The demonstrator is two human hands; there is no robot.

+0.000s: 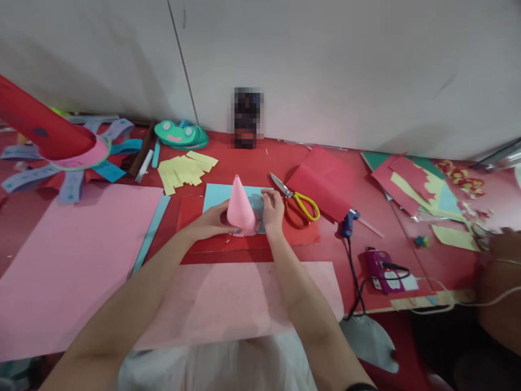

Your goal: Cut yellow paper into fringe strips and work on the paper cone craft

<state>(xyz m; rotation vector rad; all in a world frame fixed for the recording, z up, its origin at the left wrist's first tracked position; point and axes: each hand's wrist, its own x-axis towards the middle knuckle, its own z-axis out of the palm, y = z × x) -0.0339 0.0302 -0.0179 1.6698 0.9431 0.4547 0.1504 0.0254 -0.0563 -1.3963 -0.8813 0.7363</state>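
A pink paper cone (240, 205) stands upright, tip up, with small tabs at its base, on a light blue paper sheet (211, 196) over a red board (189, 220). My left hand (212, 221) curves around the lower left side of the cone and grips it near the base. To the right of the cone is my right hand (273, 210), its fingers loosely bent and apart, with nothing visible in them. Scissors (300, 202) with yellow handles lie open just right of that hand, blades pointing up and left.
A blue glue gun (349, 222) and a purple power strip (385, 270) with cables lie on the right. Pink sheets (81, 260) cover the left side. Yellow paper strips (183, 171), green frog cutouts (183, 136) and red paper (325, 182) lie behind. Another person's arm (499, 282) is at far right.
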